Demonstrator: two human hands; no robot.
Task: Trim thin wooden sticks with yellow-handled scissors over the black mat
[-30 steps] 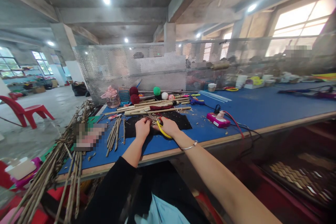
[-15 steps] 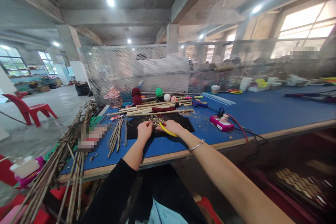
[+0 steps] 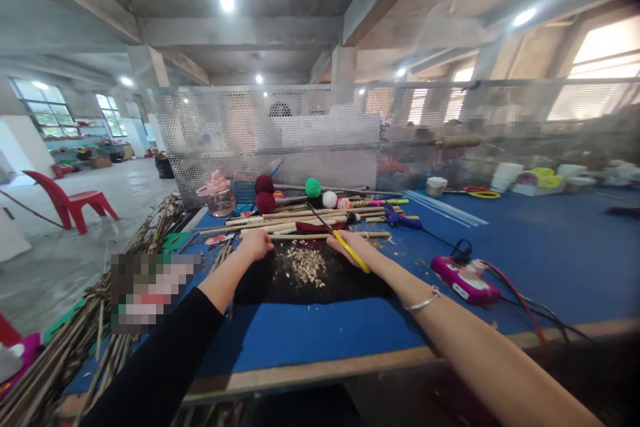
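Note:
A black cloth [image 3: 280, 290] lies on the blue tabletop, with a scatter of pale wood chips [image 3: 306, 263] in its middle. At its far left corner, my left hand [image 3: 257, 245] is closed with the cloth's edge at its fingers. Near the far right corner, my right hand [image 3: 357, 248] holds a pair of yellow-handled scissors [image 3: 356, 255]. Their thin dark blades point up and left, away from me. The right fingers are partly hidden behind the handle, close to the cloth.
Beyond the cloth lie wooden sticks [image 3: 280, 227] and yarn balls, one of them green [image 3: 313, 187]. A blue glue gun [image 3: 400, 219] and a purple power strip [image 3: 465, 280] with cords are on the right. Bundled twigs [image 3: 65, 347] cross the table's left edge. A perforated screen [image 3: 310, 140] stands behind.
My hands have moved apart, left hand to the left and right hand to the right. The wood chips between them are now uncovered, and more of the cloth shows. The view has shifted.

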